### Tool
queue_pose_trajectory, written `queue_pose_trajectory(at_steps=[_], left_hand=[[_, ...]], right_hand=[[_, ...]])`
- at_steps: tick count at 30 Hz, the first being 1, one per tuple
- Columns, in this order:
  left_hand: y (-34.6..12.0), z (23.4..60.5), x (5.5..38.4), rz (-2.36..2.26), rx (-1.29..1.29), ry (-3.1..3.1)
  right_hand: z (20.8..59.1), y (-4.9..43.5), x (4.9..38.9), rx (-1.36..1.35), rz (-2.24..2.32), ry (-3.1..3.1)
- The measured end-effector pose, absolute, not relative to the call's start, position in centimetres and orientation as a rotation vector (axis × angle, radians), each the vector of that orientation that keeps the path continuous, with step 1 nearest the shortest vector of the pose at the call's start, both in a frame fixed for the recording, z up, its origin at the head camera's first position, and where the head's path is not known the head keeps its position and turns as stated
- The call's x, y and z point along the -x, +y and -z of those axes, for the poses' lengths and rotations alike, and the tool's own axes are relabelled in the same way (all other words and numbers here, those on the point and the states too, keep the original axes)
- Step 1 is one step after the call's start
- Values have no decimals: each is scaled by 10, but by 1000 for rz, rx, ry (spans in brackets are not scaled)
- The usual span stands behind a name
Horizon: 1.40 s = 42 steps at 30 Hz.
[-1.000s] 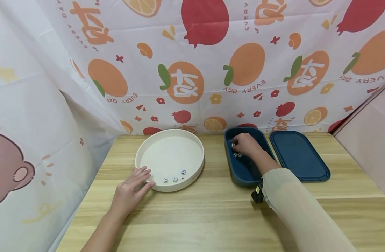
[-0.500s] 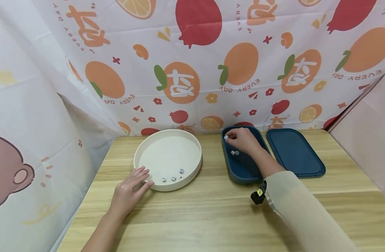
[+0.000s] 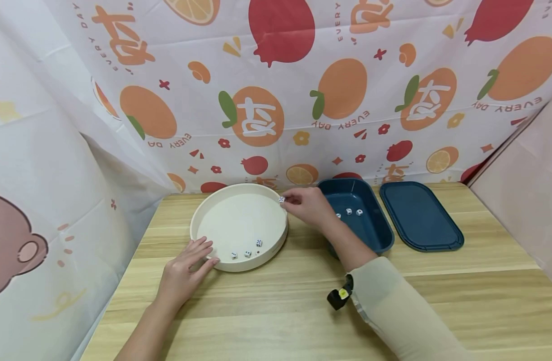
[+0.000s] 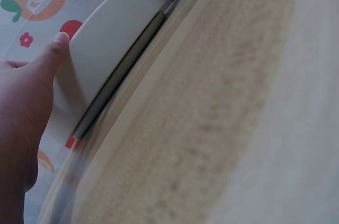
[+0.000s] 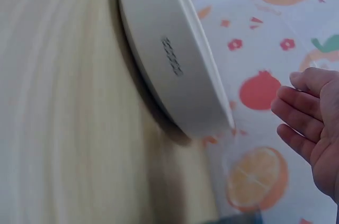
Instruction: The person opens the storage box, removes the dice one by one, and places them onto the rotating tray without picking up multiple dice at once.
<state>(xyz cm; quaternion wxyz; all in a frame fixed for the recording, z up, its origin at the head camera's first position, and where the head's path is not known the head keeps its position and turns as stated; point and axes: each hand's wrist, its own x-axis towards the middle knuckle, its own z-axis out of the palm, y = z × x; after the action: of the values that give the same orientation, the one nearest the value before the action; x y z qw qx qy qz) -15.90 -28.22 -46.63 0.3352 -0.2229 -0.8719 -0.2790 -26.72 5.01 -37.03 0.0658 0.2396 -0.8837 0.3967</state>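
My left hand rests at the near left rim of a round cream tray, fingers over the edge. In the left wrist view its thumb lies straight at the rim. Between thumb and fingertips my right hand pinches a white die, at the tray's right rim. That die is hidden in the right wrist view, where the hand appears beside the tray wall. Three dice lie inside the tray near its front. More dice sit in a dark blue box, partly covered by my right forearm.
Right of the box, a dark blue lid lies flat on the wooden table. Behind everything hangs a fruit-print curtain, close to the back of the tray and box. Another pale curtain runs along the left side.
My right hand has lifted a die out of the blue box and carried it left to the tray's rim. My left hand has stayed at the tray. The view has shifted slightly.
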Motion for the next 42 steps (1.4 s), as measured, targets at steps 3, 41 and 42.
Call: queue_pose_trajectory(at_steps=[3,41,42], left_hand=[[-282,467,159,725,592,-2250],[-283,466,164,709,616,-2228],[-283,466,164,708,618,-2226]], right_hand=[[380,32,265,-751,-1216,-2665],[429,-42,248,-694,-585,-2860],[429,-42,248,-695,-579,-2866]])
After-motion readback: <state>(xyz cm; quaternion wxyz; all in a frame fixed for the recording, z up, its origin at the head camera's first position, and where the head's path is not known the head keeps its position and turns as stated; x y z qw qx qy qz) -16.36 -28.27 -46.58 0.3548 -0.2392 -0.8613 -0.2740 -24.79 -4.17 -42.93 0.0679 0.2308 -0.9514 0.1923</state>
